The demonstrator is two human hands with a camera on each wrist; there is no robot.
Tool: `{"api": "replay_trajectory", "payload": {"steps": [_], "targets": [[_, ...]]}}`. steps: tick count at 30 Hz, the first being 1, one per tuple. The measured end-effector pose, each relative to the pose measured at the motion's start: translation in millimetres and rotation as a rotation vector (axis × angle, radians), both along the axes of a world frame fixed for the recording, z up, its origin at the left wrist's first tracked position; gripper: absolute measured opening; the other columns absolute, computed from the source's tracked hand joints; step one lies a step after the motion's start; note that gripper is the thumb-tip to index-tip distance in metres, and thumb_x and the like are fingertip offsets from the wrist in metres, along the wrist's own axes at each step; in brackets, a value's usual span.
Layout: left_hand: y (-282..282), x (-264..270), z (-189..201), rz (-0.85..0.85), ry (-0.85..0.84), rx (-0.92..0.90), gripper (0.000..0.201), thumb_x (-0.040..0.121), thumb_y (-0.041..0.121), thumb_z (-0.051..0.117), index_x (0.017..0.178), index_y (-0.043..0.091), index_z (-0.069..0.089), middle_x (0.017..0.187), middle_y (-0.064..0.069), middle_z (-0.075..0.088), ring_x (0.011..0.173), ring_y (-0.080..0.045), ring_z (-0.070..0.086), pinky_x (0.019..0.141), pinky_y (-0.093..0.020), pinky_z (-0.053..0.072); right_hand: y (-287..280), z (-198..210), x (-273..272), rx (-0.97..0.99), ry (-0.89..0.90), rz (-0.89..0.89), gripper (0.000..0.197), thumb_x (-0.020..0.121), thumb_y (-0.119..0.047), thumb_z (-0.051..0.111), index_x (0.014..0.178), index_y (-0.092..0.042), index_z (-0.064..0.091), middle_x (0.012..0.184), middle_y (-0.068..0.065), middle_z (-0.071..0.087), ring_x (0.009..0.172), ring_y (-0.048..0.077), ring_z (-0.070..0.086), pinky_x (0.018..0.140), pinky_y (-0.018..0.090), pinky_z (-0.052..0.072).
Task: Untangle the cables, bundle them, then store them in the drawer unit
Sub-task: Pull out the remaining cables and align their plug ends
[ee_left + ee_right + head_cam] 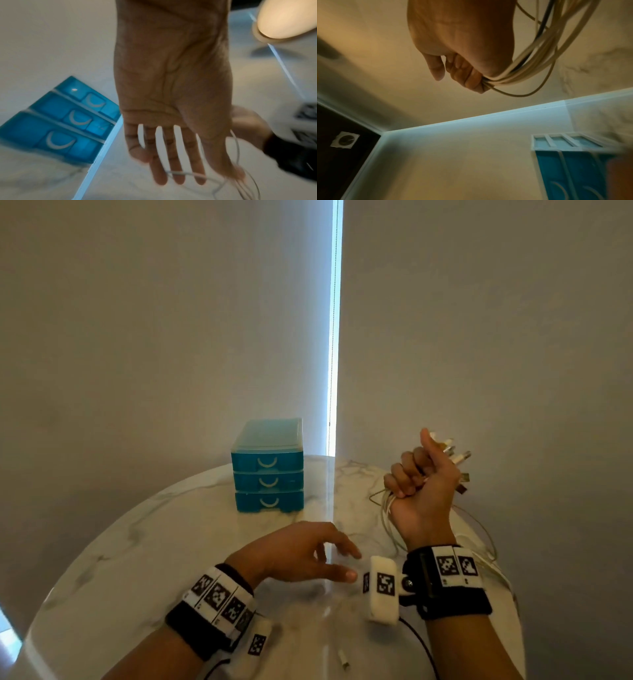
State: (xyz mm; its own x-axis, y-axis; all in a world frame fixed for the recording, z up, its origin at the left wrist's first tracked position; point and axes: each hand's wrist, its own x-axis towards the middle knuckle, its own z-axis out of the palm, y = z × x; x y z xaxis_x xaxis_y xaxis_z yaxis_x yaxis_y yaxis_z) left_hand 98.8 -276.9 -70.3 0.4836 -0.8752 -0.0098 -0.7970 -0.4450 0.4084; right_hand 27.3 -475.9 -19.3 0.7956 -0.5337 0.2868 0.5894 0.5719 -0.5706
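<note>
- My right hand (pixel 423 484) is fisted round a bunch of cables (pixel 537 56), raised over the right side of the table (pixel 144 542).
- They're mostly thin cream-white ones with one dark strand; plug ends (pixel 457 455) stick up past my thumb and loops hang down to the tabletop.
- My left hand (pixel 301 553) holds nothing, fingers loosely spread, low over the marble.
- The blue drawer unit (pixel 268 470) sits at the back, all three drawers closed.

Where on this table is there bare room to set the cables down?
Bare marble lies left of the drawer unit, out to the table rim, and in front of it up to the left hand. The right side is crowded: the right hand grips the cables, whose loops trail there. A small plug lies near the front edge.
</note>
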Motion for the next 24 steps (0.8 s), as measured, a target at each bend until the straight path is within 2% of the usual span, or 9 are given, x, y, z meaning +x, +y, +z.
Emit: {"api": "replay_trajectory", "payload": {"steps": [5,7,10,12,15,17,20,22,24], "targets": [[28.9,33.0,34.9,0.132,-0.124,-0.095,0.069,0.091,0.086,0.044,0.079,0.023,0.072,0.073,0.013,0.068,0.067,-0.006,0.064,0.069,-0.022,0.052,-42.2,32.9,-26.6,-0.01,-0.011,-0.162,0.053,0.097,-0.021,0.07,0.067,-0.028,0.027,0.064,-0.004,0.013,0.05,0.014,0.009,0.045,0.029,0.014],[43.7,61.7,57.3,0.321,0.128,-0.296,0.088,0.088,0.092,0.035,0.07,0.011,0.064,0.066,-0.001,0.06,0.058,-0.02,0.055,0.061,-0.027,0.048,-58.7,41.7,-41.4,-0.035,-0.003,-0.254,0.052,0.097,-0.018,0.069,0.067,-0.029,0.028,0.065,-0.002,0.012,0.051,0.015,0.007,0.045,0.03,0.013],[55.8,92.8,99.6,0.403,0.798,-0.576,0.075,0.087,0.092,0.038,0.066,0.02,0.047,0.064,0.002,0.031,0.057,-0.016,0.018,0.053,-0.029,0.015,-67.7,46.4,-52.1,-0.061,0.06,-0.365,0.047,0.096,-0.013,0.068,0.065,-0.029,0.038,0.059,-0.006,0.021,0.05,0.013,0.011,0.044,0.029,0.013],[48.3,102.0,129.2,0.398,1.003,-0.775,0.062,0.093,0.079,0.054,0.07,0.022,0.048,0.063,0.006,0.031,0.053,-0.014,0.016,0.053,-0.029,0.015,-61.8,44.4,-53.9,-0.115,0.127,-0.443,0.044,0.095,-0.011,0.07,0.063,-0.029,0.045,0.056,-0.007,0.029,0.046,0.01,0.019,0.042,0.027,0.016],[-5.1,104.3,167.4,0.416,0.906,-1.086,0.034,0.112,0.024,0.045,0.079,0.022,0.045,0.063,0.005,0.033,0.041,-0.008,0.027,0.043,-0.021,0.027,-32.8,34.4,-47.2,-0.257,0.244,-0.535,0.036,0.09,-0.022,0.077,0.064,-0.026,0.052,0.057,-0.006,0.044,0.05,0.011,0.036,0.049,0.028,0.029],[-63.8,75.5,196.9,0.355,0.771,-1.155,0.031,0.107,0.0,0.035,0.083,0.015,0.047,0.07,-0.003,0.04,0.038,-0.008,0.035,0.042,-0.02,0.035,-6.4,28.5,-43.2,-0.316,0.268,-0.565,0.028,0.08,-0.04,0.08,0.065,-0.027,0.062,0.062,-0.008,0.055,0.059,0.013,0.048,0.061,0.034,0.039],[-141.3,-0.2,234.0,0.015,0.591,-0.835,0.022,0.113,0.012,0.047,0.127,0.0,0.058,0.114,-0.014,0.068,0.069,-0.019,0.074,0.062,-0.026,0.059,17.3,20.0,-47.4,-0.346,0.233,-0.621,0.024,0.073,-0.06,0.075,0.071,-0.037,0.066,0.077,-0.011,0.063,0.078,0.016,0.061,0.082,0.048,0.05],[-167.0,-40.4,243.5,-0.194,0.479,-0.452,0.052,0.114,0.03,0.05,0.159,0.007,0.04,0.155,-0.011,0.053,0.099,-0.027,0.079,0.075,-0.032,0.064,25.0,19.0,-56.9,-0.39,0.221,-0.669,0.016,0.087,-0.057,0.075,0.086,-0.042,0.067,0.102,-0.016,0.065,0.108,0.016,0.066,0.107,0.044,0.049],[-171.4,-53.2,241.7,-0.21,0.3,-0.291,0.065,0.112,0.043,0.048,0.166,0.011,0.031,0.169,-0.009,0.038,0.102,-0.023,0.079,0.077,-0.032,0.066,23.3,17.8,-59.8,-0.367,0.195,-0.702,0.021,0.097,-0.032,0.075,0.077,-0.039,0.071,0.089,-0.017,0.068,0.096,0.009,0.068,0.102,0.044,0.051]]}}
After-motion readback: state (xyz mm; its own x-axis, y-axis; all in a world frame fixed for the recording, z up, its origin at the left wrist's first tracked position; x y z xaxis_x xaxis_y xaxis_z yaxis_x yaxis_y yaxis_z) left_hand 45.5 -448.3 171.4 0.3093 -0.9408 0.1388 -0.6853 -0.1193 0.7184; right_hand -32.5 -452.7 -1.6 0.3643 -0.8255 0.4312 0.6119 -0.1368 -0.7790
